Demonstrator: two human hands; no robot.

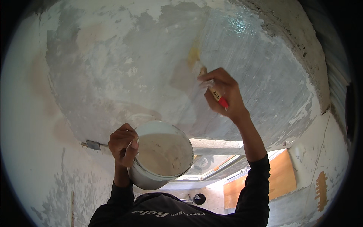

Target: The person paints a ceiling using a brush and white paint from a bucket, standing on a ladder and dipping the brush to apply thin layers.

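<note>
My right hand (226,92) is closed around a paintbrush (217,95) with a pale wooden handle and a red end. The brush's bristles touch the grey, patchy wall (151,64), where a yellowish smear (194,55) shows by the tip. At the upper right the wall surface looks wet and shiny. My left hand (123,145) grips the rim of a white bucket (145,181), holding it tilted before my chest. Inside the bucket lies a pale, beige-white coating or residue; how much liquid it holds I cannot tell.
A rough concrete edge (298,34) runs along the upper right, beside corrugated sheeting (336,64). Below the wall are a window frame (211,172) and an orange-brown board (278,176). A dark round container (199,199) stands on the tiled floor. A small grey box (93,145) is fixed at left.
</note>
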